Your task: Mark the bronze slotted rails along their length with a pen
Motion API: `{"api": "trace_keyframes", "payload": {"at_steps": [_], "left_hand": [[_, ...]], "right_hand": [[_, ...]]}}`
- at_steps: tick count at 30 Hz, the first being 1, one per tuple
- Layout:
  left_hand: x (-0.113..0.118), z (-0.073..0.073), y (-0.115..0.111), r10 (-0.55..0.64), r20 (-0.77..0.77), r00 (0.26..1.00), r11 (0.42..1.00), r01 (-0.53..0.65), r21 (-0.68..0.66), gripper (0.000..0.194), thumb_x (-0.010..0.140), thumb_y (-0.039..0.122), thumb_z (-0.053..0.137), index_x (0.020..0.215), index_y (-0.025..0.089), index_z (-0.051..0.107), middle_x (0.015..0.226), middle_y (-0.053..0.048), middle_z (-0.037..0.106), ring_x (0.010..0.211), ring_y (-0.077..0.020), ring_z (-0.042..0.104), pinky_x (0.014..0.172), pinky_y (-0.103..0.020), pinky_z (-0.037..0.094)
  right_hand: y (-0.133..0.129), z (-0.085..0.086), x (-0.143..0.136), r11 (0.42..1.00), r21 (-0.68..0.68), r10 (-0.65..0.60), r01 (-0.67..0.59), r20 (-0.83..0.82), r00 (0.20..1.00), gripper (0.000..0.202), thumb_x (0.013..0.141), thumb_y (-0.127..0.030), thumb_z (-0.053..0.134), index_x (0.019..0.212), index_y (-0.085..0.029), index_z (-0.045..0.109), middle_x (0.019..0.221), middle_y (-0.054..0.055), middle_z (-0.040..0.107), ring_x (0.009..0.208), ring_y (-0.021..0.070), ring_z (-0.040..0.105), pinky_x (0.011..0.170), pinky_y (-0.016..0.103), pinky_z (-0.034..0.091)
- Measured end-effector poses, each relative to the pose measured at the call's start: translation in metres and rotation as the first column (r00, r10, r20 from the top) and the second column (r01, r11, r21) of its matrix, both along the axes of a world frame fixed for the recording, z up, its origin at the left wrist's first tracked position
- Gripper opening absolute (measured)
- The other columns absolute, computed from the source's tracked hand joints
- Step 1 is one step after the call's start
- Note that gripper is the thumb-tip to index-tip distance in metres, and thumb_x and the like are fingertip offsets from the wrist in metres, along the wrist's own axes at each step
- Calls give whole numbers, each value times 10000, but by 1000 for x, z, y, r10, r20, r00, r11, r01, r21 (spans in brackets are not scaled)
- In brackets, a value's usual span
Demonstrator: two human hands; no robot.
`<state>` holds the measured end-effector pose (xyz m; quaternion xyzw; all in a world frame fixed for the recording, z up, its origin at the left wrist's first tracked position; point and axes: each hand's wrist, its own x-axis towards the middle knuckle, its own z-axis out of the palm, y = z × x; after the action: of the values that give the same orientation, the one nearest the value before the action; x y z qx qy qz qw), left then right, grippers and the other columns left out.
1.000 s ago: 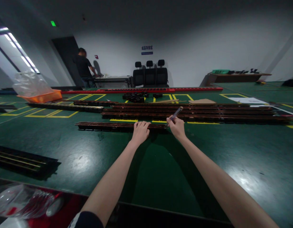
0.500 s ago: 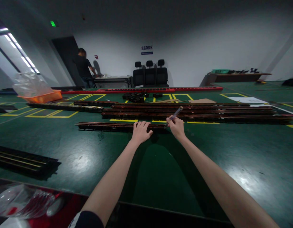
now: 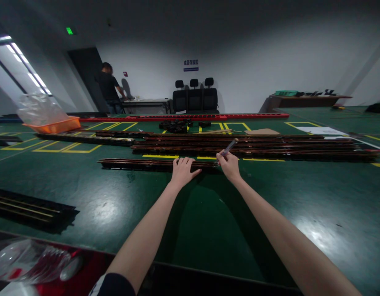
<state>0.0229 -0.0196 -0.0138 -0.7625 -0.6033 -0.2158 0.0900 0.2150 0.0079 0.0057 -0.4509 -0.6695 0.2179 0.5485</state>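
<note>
A dark rail strip (image 3: 134, 164) with thin copper-coloured lines lies on the green table. My left hand (image 3: 183, 172) rests on this strip right of its middle, fingers spread over it and thumb pointing right. At the strip's right end, my right hand (image 3: 229, 163) is closed round a pen-like tool (image 3: 230, 145), whose upper end leans up to the right. The tool's lower tip is too small to make out. Just behind both hands lies a wide stack of similar long rails (image 3: 270, 144).
An orange basket (image 3: 54, 125) with clear plastic bags stands at the back left. More rails (image 3: 32, 209) lie at the near left, above plastic bottles (image 3: 29, 261). Black parts (image 3: 174, 125) and a red rail (image 3: 239, 116) are at the back. A person (image 3: 109, 88) stands by a far table.
My left thumb has stretched out to the right, away from the fingers. My right hand and the pen-like tool have hardly moved.
</note>
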Motion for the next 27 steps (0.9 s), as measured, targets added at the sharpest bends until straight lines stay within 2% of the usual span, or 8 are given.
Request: {"api": "trace_keyframes", "payload": {"at_steps": [5, 12, 17, 27], "left_hand": [[0, -1, -1, 38, 0, 999, 999, -38, 27, 503, 848, 614, 445, 1113, 214, 595, 1151, -92, 632, 1100, -279, 520, 996, -453, 311], [1, 0, -1, 76, -11, 997, 996, -75, 41, 602, 797, 716, 409, 1048, 207, 611, 1108, -108, 641, 1077, -305, 520, 971, -474, 314], [2, 1, -3, 84, -15, 996, 996, -83, 38, 548, 832, 663, 406, 1032, 193, 606, 1077, -115, 637, 1053, -304, 523, 954, -473, 328], [4, 3, -4, 84, -6, 996, 996, -84, 25, 436, 858, 544, 442, 1057, 186, 594, 1114, -125, 634, 1073, -307, 523, 965, -478, 333]], "right_hand": [[0, -1, -2, 1000, 13, -20, 20, 3, 1000, 376, 786, -538, 482, 641, -195, 531, 516, 16, 530, 469, 156, 494, 486, 273, 362], [-5, 2, -5, 1000, -4, 14, -14, 6, 1000, 342, 799, -494, 497, 643, -193, 537, 534, 23, 560, 478, 154, 508, 484, 269, 381], [-5, 2, -5, 999, -11, 41, -41, -3, 999, 319, 795, -472, 499, 656, -190, 549, 552, 34, 575, 487, 162, 521, 487, 274, 387], [-3, 2, -4, 1000, -6, 13, -13, -2, 1000, 352, 792, -501, 500, 640, -190, 558, 533, 31, 576, 485, 165, 531, 503, 276, 401]]}}
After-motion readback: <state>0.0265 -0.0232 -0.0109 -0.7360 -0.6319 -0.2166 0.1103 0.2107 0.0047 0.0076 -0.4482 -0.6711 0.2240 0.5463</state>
